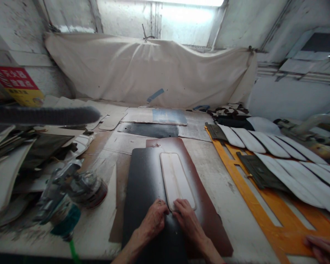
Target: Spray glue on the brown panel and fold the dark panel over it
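A long white strip with rounded ends (176,179) lies on a dark black mat (145,190) that rests over a reddish-brown sheet (206,209) on the workbench. My left hand (153,219) has its fingers curled at the strip's near left corner. My right hand (187,218) lies over the strip's near end with fingers bent down onto it. Whether either hand grips the strip or only presses it is not clear.
A metal power tool with a green cord (67,200) lies at the left, beside stacked sheets (5,172). An orange frame (266,216) carries several white strips (288,161) at the right. Another person's hand (323,247) rests at the bottom right. A cloth (151,69) hangs behind.
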The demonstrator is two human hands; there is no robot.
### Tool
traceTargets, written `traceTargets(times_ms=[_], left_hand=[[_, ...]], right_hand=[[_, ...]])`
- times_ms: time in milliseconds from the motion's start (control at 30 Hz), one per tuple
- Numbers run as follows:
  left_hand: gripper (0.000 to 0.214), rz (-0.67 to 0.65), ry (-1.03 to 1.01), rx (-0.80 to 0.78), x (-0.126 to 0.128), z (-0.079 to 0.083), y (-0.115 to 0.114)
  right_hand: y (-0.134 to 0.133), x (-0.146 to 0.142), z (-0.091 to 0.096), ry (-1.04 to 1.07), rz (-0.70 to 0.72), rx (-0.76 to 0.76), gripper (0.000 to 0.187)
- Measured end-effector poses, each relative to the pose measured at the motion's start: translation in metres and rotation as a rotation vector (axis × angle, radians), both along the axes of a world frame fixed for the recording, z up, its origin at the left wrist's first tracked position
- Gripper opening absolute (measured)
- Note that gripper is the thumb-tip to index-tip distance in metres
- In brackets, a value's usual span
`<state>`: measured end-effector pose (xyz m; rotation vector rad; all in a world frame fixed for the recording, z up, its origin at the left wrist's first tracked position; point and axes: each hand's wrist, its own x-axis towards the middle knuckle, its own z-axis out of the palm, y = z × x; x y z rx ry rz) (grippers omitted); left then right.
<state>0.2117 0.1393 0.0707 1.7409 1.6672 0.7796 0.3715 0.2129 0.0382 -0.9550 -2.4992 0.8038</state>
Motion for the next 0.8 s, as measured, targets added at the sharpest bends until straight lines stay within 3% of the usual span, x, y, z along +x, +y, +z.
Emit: traceTargets(times_ms=[133,233,367,500,667,800], left_hand=[[0.038,-0.028,0.031,-0.014,0.001,0.0,-0.002],[0.038,-0.044,0.049,-0.023,0.002,0.002,-0.003],[0.038,-0.06,0.062,-0.037,0.002,0.001,-0.003],[0.038,-0.055,0.074,-0.047,0.001,-0.004,-0.002],[0.037,-0.047,0.093,-0.024,0.002,-0.007,-0.003],[0.034,-0.024,0.077,0.022,0.003,-0.01,-0.004]], right_hand=[[0.004,0.001,0.001,0.06,0.015,-0.022,0.027],[0.007,0.001,0.008,-0.01,0.098,0.024,0.027],[0.008,0.003,0.01,-0.082,0.104,0.087,0.019],[0.013,0.004,0.011,-0.074,0.132,0.022,0.025],[0.023,-0.019,0.02,-0.276,0.118,0.118,0.028],[0.029,-0.036,0.01,-0.185,0.086,0.075,0.033]])
